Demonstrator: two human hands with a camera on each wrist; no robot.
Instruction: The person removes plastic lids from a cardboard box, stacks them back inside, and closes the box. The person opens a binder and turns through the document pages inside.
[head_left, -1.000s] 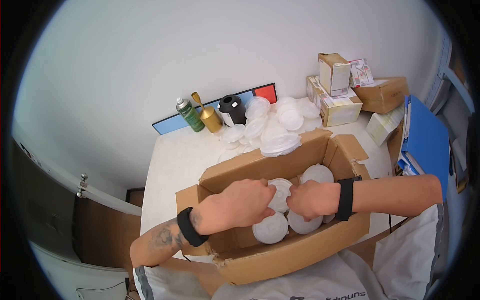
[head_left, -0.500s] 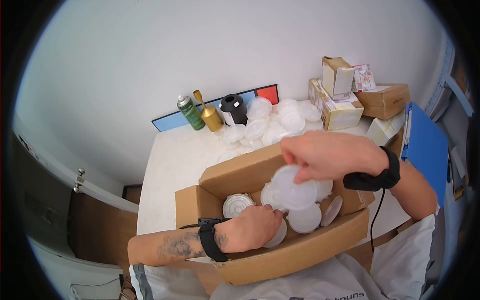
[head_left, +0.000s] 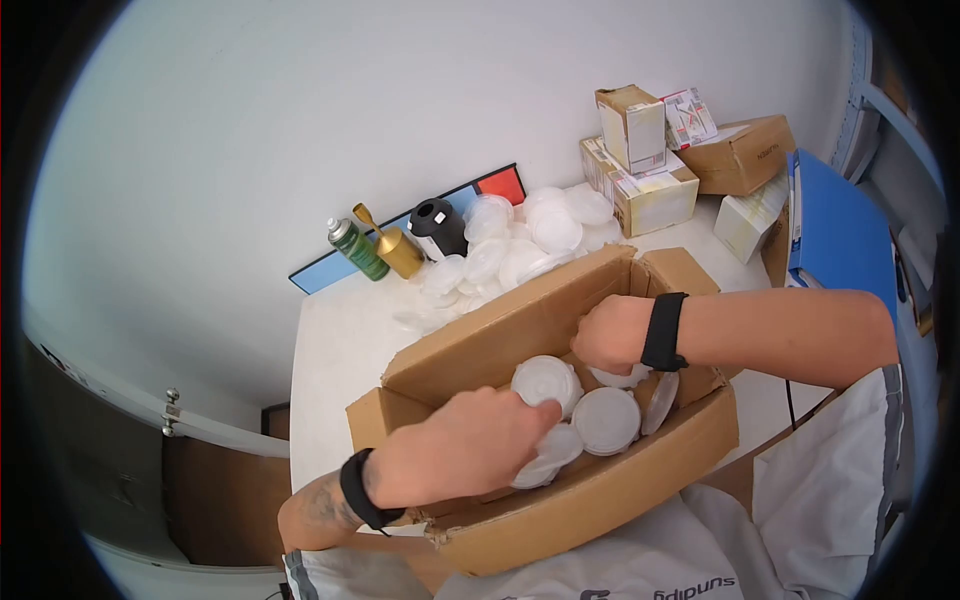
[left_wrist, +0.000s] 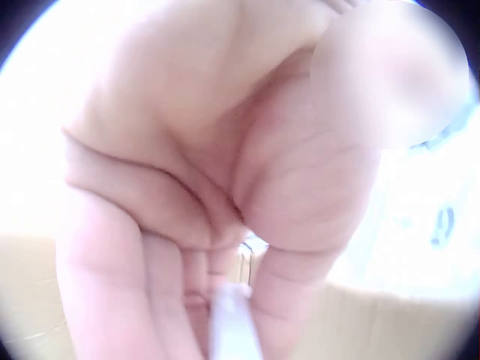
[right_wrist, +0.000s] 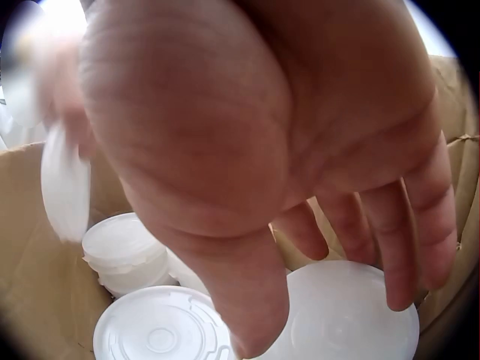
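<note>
Left hand (head_left: 465, 445) pinches a plastic lid (right_wrist: 66, 187); rim-only grip advised. Right hand (head_left: 612, 332), fingers loosely spread, nears carton's (head_left: 590, 515) far-right corner.

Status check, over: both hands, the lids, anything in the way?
Left hand pinches a white lid. Right hand open, fingers down at another lid. Cardboard box walls stand close around right hand.
</note>
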